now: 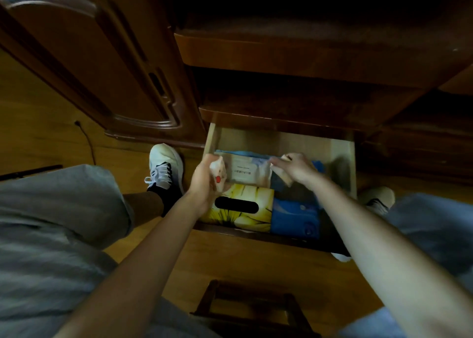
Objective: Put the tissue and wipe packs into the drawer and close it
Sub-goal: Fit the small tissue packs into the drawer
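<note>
Both arms reach into the open drawer (344, 158), packing in progress.
Left hand (204, 181) grips a small pack (218, 172); right hand (297, 169) pinches the wipe pack (249, 170) — seat it flat along the back edge.

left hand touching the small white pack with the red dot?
Touching. The head view shows the left hand with its fingers curled round the small white pack with the red dot, above the open wooden drawer.

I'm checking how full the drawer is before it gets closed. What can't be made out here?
- Head view: the left hand covers most of the small pack it grips.
- The right hand hides what it pinches.
- The white pack label is too blurred to read.
- The drawer right side is in shadow.
</note>
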Demonstrator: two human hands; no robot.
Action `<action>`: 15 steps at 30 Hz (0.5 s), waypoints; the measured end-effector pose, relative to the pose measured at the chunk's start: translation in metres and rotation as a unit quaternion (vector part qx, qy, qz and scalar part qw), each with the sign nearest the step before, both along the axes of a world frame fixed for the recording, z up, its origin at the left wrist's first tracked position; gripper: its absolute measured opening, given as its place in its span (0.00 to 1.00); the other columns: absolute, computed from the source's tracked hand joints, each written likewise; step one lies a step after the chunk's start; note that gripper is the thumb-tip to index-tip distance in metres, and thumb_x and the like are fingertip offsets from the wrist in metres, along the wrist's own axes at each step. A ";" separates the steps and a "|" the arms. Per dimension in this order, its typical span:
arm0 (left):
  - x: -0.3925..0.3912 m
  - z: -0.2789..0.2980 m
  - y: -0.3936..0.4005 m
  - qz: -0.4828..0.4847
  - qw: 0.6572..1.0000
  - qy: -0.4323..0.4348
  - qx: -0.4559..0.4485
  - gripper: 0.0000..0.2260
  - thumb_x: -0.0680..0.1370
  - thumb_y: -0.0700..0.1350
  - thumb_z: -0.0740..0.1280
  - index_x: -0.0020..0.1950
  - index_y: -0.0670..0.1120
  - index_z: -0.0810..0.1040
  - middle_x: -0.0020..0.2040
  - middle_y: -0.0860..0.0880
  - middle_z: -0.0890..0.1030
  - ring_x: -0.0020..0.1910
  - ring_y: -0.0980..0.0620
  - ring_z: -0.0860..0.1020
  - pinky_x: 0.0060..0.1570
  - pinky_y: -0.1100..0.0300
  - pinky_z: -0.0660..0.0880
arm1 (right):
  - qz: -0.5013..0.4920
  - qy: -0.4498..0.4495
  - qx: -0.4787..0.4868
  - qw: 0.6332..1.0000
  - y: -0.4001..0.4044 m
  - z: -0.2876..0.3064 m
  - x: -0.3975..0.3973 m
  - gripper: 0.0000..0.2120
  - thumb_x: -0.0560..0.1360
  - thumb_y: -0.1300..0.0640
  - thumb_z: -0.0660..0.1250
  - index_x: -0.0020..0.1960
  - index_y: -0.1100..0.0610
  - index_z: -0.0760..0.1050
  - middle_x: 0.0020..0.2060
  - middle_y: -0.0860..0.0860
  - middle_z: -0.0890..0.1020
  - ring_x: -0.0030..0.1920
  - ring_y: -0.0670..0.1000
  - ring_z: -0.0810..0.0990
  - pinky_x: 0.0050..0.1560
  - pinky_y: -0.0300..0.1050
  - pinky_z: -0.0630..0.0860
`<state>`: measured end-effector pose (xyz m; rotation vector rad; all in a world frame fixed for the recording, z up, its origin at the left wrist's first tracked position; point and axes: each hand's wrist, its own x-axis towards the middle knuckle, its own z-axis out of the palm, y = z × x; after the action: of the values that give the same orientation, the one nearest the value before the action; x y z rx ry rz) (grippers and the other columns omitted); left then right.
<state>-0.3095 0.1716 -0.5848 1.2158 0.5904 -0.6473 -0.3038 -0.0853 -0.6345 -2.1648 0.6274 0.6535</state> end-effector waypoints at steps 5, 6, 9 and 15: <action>-0.012 0.007 -0.028 -0.026 0.996 0.048 -0.068 0.19 0.76 0.50 0.60 0.63 0.43 0.78 0.63 0.38 0.79 0.63 0.37 0.76 0.62 0.36 0.74 | -0.102 -0.037 0.124 0.986 -0.036 0.013 -0.041 0.14 0.79 0.48 0.67 0.64 0.47 0.74 0.51 0.50 0.81 0.44 0.51 0.84 0.32 0.42 0.80; -0.015 0.009 -0.036 -0.025 0.997 0.052 -0.050 0.17 0.78 0.49 0.60 0.62 0.43 0.78 0.63 0.37 0.78 0.62 0.37 0.76 0.59 0.37 0.76 | -0.117 -0.020 0.129 0.984 -0.041 0.013 -0.051 0.18 0.79 0.52 0.67 0.68 0.46 0.71 0.53 0.50 0.79 0.45 0.51 0.84 0.30 0.40 0.79; -0.023 0.012 -0.057 -0.025 0.996 0.067 0.045 0.13 0.82 0.52 0.61 0.59 0.45 0.76 0.59 0.37 0.79 0.55 0.38 0.79 0.41 0.43 0.82 | -0.118 0.006 0.100 0.988 -0.055 0.014 -0.081 0.25 0.79 0.58 0.68 0.73 0.49 0.64 0.53 0.48 0.76 0.47 0.46 0.80 0.29 0.36 0.76; -0.030 0.018 -0.088 -0.193 0.969 -0.054 0.145 0.19 0.75 0.64 0.69 0.52 0.50 0.80 0.47 0.51 0.81 0.47 0.51 0.80 0.41 0.59 0.80 | -0.138 -0.045 0.095 0.985 -0.092 0.050 -0.095 0.21 0.79 0.60 0.70 0.70 0.52 0.71 0.59 0.53 0.81 0.49 0.50 0.84 0.36 0.44 0.83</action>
<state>-0.3395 0.0835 -0.5666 1.6523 0.3646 -0.8326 -0.3992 -0.1776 -0.5843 -1.8765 0.7667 0.4449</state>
